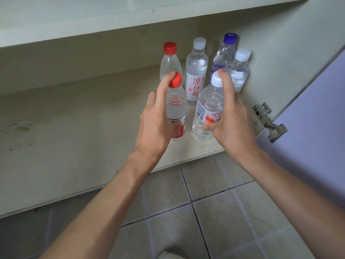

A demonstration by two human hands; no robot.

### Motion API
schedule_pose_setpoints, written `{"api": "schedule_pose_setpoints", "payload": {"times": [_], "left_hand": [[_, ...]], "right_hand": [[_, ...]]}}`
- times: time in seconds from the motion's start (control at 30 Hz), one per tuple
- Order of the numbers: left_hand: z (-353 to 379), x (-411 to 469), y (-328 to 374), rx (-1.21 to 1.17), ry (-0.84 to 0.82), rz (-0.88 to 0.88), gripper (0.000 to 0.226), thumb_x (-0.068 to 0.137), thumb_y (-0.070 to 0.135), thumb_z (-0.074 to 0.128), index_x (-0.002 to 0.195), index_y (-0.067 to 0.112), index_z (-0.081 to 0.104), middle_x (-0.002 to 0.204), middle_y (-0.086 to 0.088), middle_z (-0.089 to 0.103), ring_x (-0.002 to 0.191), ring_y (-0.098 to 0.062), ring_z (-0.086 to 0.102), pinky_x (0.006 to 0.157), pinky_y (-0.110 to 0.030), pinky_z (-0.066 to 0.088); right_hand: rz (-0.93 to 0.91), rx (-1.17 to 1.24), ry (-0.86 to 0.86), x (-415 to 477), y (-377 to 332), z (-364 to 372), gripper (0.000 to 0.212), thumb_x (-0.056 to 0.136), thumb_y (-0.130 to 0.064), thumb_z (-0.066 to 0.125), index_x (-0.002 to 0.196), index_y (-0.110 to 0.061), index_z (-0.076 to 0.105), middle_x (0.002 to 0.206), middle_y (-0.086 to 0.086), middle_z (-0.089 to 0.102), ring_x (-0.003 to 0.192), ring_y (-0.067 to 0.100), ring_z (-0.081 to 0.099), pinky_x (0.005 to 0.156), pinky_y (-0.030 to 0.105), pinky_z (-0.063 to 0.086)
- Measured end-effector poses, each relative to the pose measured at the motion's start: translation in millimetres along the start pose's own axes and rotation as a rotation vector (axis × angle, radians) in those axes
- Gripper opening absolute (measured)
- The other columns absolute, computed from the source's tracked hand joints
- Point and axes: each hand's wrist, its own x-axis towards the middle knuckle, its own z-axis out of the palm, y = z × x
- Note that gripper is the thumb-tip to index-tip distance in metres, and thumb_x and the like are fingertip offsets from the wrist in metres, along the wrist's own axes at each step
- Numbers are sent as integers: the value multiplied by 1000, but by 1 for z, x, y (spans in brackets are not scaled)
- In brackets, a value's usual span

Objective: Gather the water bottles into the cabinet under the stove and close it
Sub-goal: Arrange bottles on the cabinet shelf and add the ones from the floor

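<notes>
So it's a low, pale cabinet [74, 128] standing open over a beige tiled floor [214, 212]. Its lavender door [317, 109] is swung out along the right edge of the frame, with a metal hinge [268, 122] showing at middle right. Six water bottles are inside, all bunched right of centre on the bottom panel. In the back row, upper middle of the frame, there's a rear red-cap bottle [169, 60], a white-cap bottle with big red characters [196, 75], a purple-cap bottle [225, 51] and a plain white-cap bottle [239, 70] nearest the side wall, all upright. In front of those, the left hand [156, 116] is wrapped around a front red-cap bottle [176, 101], index finger reaching up to the cap. The right hand [231, 116] grips a front white-cap bottle [209, 109], thumb low on its red-and-white label and forefinger up beside the cap. Both held bottles are roughly upright, just beside each other near the cabinet's front edge. Can't tell if their bases are actually touching the panel.
</notes>
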Motion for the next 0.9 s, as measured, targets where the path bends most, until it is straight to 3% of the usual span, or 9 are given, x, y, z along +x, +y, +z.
{"api": "schedule_pose_setpoints", "payload": {"times": [0.23, 0.53, 0.67, 0.8, 0.9], "left_hand": [[8, 15, -6, -10, 12, 7, 130, 74, -9, 90, 165, 61, 28, 127, 1, 61, 101, -10, 63, 71, -3, 48], [18, 36, -14, 37, 67, 8, 131, 75, -7, 89, 162, 67, 24, 122, 0, 59, 111, 4, 55, 75, 0, 46], [22, 43, -16, 31, 80, -4, 128, 77, -3, 87, 161, 69, 23, 121, -1, 60, 111, 4, 53, 74, -2, 48], [24, 48, -14, 55, 94, -36, 122, 81, 6, 87, 165, 67, 22, 113, 0, 59, 95, -7, 61, 69, -19, 52], [26, 49, -15, 74, 102, -42, 124, 80, 5, 87, 164, 68, 22, 110, 3, 58, 92, -4, 60, 69, -15, 47]], "right_hand": [[26, -16, 1, 24, -2, 10, 138, 76, 8, 91, 164, -57, 9, 121, 12, 59, 97, 41, 68, 80, 58, 62], [39, -18, -7, 45, -1, 19, 139, 77, 11, 89, 165, -59, 7, 114, 9, 55, 90, 37, 64, 80, 58, 61], [45, -31, 14, 54, -2, 25, 134, 81, 12, 83, 163, -59, 6, 111, 8, 55, 88, 37, 65, 79, 57, 61], [36, -27, 12, 61, -4, 28, 134, 81, 14, 80, 161, -60, 2, 116, 11, 56, 93, 40, 67, 80, 56, 61], [45, -47, 27, 66, -9, 30, 132, 81, 15, 79, 159, -59, 1, 125, 15, 58, 98, 44, 69, 82, 57, 61]]}}
